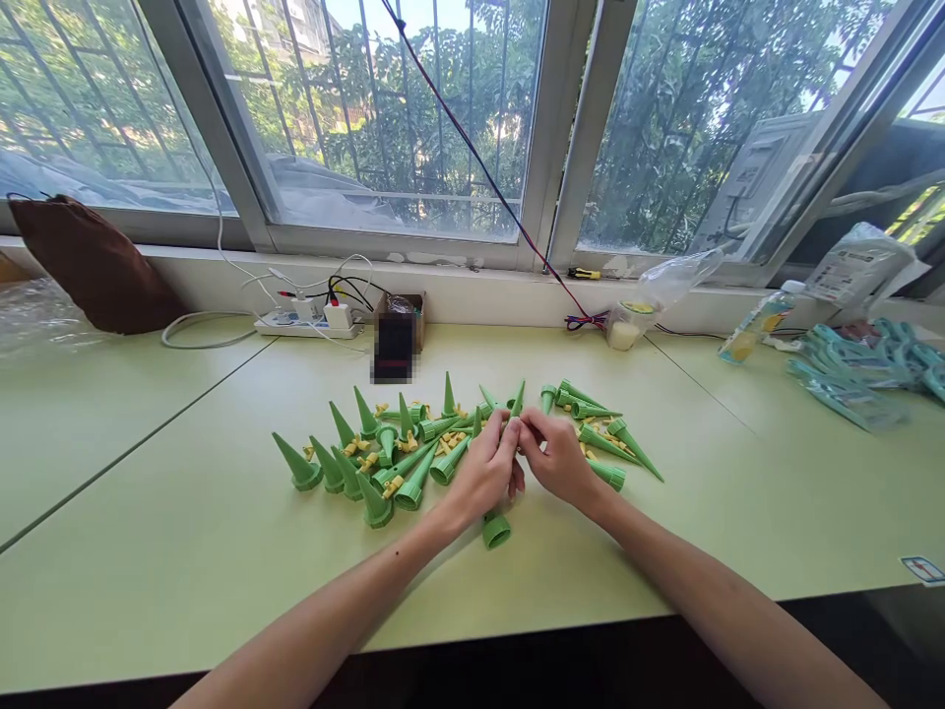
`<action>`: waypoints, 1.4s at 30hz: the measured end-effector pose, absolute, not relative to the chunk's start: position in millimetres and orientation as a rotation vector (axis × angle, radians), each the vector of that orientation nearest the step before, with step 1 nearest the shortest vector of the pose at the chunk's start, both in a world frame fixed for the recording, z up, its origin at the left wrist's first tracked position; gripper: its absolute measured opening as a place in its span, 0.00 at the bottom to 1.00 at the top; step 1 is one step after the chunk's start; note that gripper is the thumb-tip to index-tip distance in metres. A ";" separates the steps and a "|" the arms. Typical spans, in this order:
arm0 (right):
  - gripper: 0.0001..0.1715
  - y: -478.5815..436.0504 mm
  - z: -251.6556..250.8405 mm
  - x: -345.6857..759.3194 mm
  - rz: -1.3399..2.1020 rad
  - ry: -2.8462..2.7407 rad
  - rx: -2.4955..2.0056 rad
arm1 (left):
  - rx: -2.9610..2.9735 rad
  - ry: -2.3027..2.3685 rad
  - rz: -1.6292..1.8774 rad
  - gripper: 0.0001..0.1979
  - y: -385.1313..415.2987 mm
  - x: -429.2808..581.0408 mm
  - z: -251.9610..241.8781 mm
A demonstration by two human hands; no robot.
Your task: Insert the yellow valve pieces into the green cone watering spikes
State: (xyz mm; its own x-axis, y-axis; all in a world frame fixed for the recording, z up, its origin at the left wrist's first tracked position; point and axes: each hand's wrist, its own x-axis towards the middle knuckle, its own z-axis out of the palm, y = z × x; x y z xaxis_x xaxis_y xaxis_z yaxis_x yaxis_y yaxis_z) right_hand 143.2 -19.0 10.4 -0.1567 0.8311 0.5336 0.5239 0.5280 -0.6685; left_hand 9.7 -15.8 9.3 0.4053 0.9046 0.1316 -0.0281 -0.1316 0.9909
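My left hand [481, 465] is closed around a green plastic watering spike [518, 396], whose tip points up. Its lower part is hidden by the fingers. My right hand [559, 459] pinches at the same spike from the other side; whether a small yellow valve is between its fingertips cannot be made out. Several green spikes stand or lie to the left, such as an upright spike [296, 463], with yellow valves [393, 486] scattered among them. More spikes [636, 448] lie to the right. Below my hands lies a spike [497, 532] with its open end facing me.
Along the window sill are a power strip [295, 325], a small box [417, 320], a plastic bag [627, 330] and a drink bottle [760, 323]. Bagged teal items [863, 364] lie at the right, a brown bag [89, 266] at the left. The table's front edge [517, 635] is close.
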 end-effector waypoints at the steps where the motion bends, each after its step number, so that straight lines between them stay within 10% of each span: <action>1: 0.16 -18.8 10.1 143.2 0.403 -1.818 -1.121 | 1.482 0.824 0.993 0.17 -15.6 9.7 8.9; 42: 0.25 -17.7 7.9 142.5 0.249 -1.594 -1.163 | 1.748 0.782 0.976 0.22 -23.8 7.4 17.0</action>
State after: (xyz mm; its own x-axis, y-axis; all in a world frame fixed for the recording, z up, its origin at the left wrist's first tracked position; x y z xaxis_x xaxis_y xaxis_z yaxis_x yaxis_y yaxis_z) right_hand 142.5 -17.7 7.9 0.0748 0.7733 0.6297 0.5449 0.4971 -0.6753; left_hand 7.4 -23.8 17.0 0.4763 0.8381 0.2660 0.0777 -0.3415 0.9367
